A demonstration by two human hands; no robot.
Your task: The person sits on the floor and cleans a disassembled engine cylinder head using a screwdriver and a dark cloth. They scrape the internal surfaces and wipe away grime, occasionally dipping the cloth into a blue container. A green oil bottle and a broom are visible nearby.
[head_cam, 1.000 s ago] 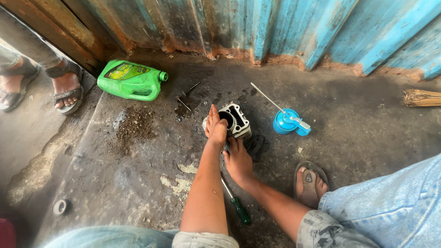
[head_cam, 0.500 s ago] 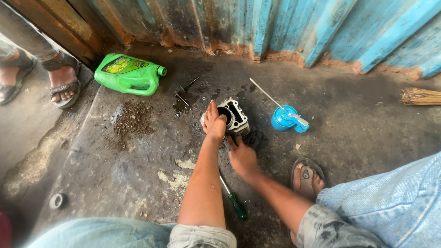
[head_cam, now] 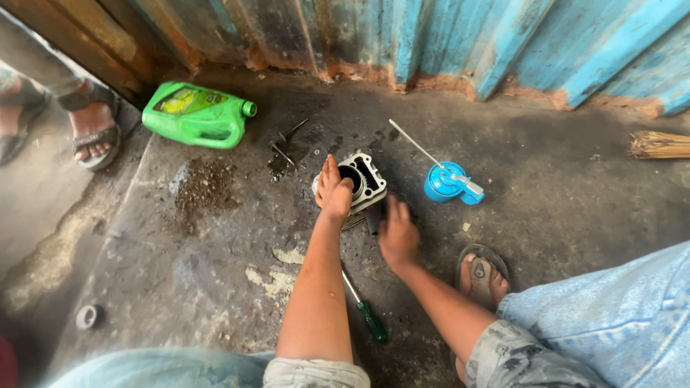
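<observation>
in the head view i'm mid-way through working on the grey finned metal engine cylinder (head_cam: 361, 182) sitting on the oily concrete floor (head_cam: 215, 237), my left hand (head_cam: 333, 191) clamped over its near-left edge to steady it. my right hand (head_cam: 397, 233) lies just beside its near-right corner, fingers curled on something dark i cannot make out. i judge the next move needs that steadying grip kept firm while the right hand works at the base.

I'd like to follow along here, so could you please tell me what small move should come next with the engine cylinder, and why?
Probably steady the cylinder before working its side. The left hand lies on its top edge, while the right hand is low at its near side, fingers by the fins. It sits loose on the gritty floor, so it could slide.
</observation>
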